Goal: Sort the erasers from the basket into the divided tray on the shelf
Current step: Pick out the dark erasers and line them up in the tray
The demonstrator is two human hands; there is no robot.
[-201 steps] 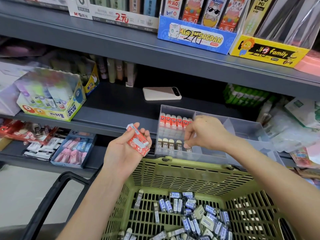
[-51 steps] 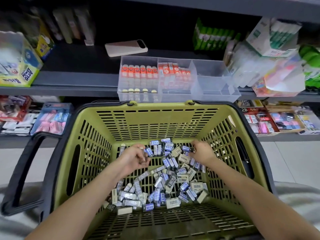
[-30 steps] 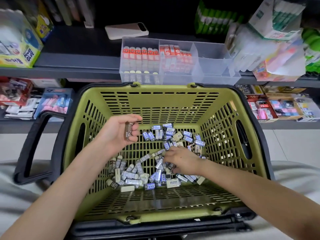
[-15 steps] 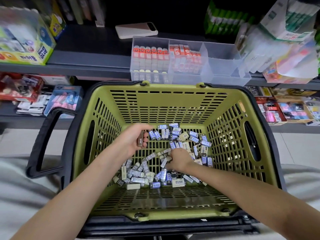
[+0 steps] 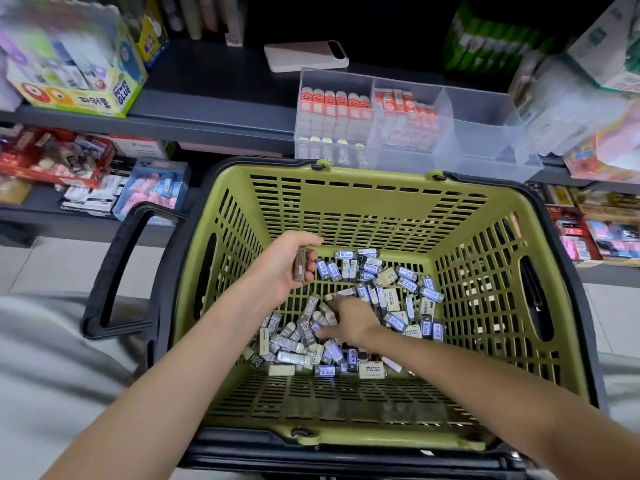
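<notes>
step in hand: gathering. You are picking matching pieces out of the loose pile before the next carry to the tray.
left hand (image 5: 284,263): centre of the frame, raised above the basket floor. Your fingers are curled round a dark eraser stack (image 5: 300,264), held on edge.
right hand (image 5: 350,319): just below centre, down in the pile. The fingers reach left across blurred pieces, and I cannot tell whether they pinch one.
loose erasers (image 5: 384,289): many, mostly blue-and-white sleeved with some dark 2B ones, heaped on the basket floor from centre to lower centre.
basket (image 5: 363,216): green slotted plastic with a black handle at left. It fills the lower two thirds of the frame.
divided tray (image 5: 485,140): clear plastic, upper right of centre, on the shelf (image 5: 214,109) just behind the basket's far rim.
tray contents: red-topped erasers (image 5: 334,102) in the left section with 2B pieces in front of them, and red-sleeved erasers (image 5: 405,116) in the middle. The right sections look unfilled.
progress: judged partly done, since most of the stock lies in the basket.
next move: secure one dark 2B piece from the pile, pass it to the held stack, then lift both hands over the rim to the tray's front left row.
also on the shelf: a glue box (image 5: 79,81) at upper left and a pale phone (image 5: 306,56) at upper centre.
</notes>
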